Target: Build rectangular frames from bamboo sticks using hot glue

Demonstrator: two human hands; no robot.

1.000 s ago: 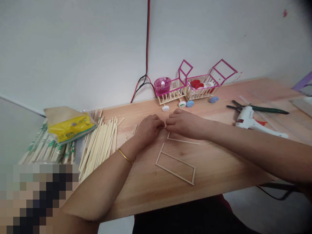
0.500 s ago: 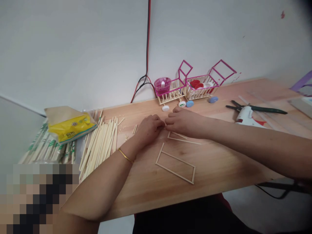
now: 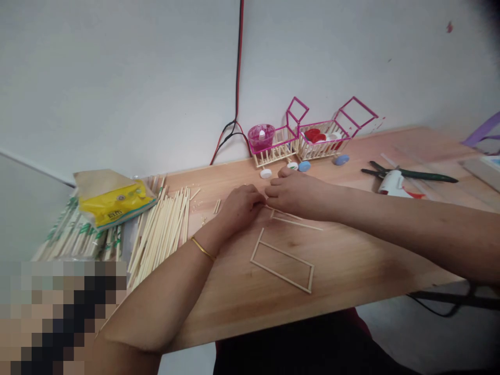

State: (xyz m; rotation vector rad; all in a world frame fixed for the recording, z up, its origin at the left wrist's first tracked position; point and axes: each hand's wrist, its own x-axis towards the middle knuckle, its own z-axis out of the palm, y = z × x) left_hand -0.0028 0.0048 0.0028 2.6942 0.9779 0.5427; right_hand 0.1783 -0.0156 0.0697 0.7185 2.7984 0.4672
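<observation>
My left grip [image 3: 246, 202] and right grip [image 3: 291, 190] curl close together, holding what I can't tell; the half-hidden stick frame [image 3: 297, 223] lies just this side of the right, long axis slanting rightward.

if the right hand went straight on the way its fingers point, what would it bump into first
Most likely the left hand: the right hand points toward it across the picture. Depth is unclear, so whether they already touch is hard to tell.
</observation>
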